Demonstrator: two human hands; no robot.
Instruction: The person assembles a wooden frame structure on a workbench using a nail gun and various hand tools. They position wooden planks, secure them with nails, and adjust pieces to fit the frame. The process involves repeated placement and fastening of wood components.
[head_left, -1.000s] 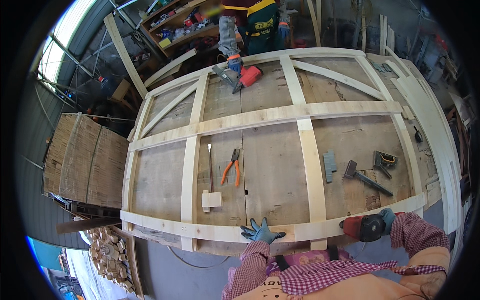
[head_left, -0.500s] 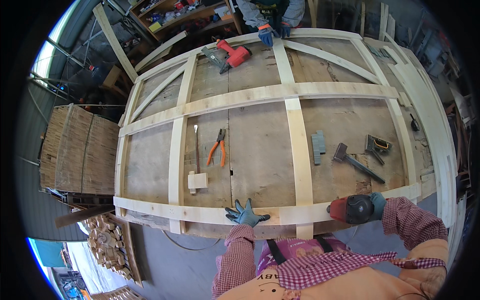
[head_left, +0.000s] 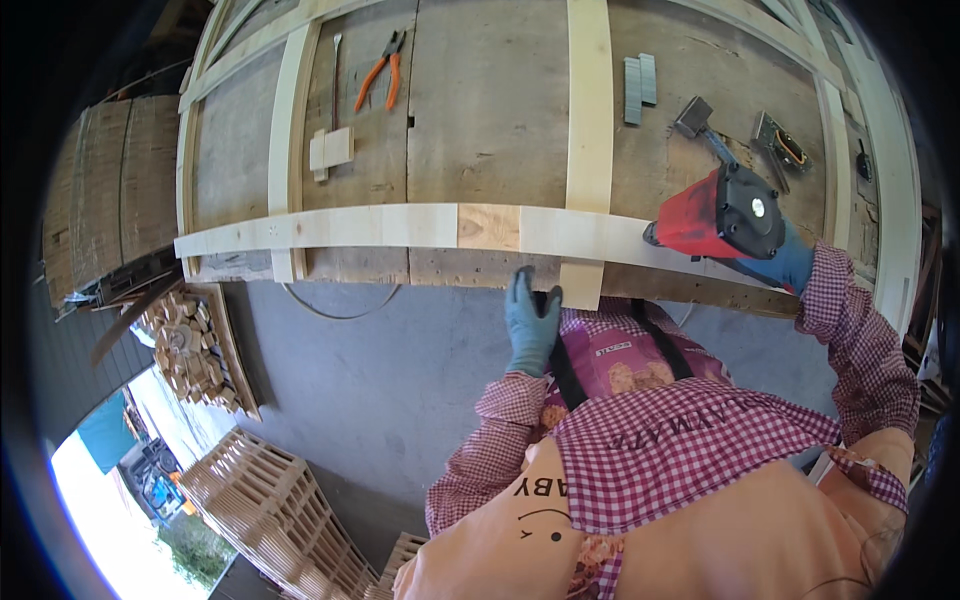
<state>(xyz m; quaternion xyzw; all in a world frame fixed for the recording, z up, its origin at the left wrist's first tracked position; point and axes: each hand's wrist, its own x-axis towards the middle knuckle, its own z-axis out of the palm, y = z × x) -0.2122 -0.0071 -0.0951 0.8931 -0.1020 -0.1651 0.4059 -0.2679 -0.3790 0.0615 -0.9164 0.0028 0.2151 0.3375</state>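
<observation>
My right hand, in a blue-grey glove, grips a red and black nail gun. The gun sits over the near rail of a pale wooden frame, toward its right; its nose is hidden below its body. My left hand, gloved too, is at the near table edge with fingers stretched out. It is beside the end of an upright slat that passes under the rail and sticks out toward me; whether they touch I cannot tell. Beyond the gun lie a hammer and a dark hand tool.
Orange-handled pliers, a thin rod tool, small wood blocks and grey staple strips lie on the worn tabletop. Stacked boards stand left. A crate of wood offcuts and stacked slatted wood are lower left.
The view has tilted down toward me. My left hand has left the rail's top and moved right, to the slat's end. The nail gun stays in my right hand over the rail.
</observation>
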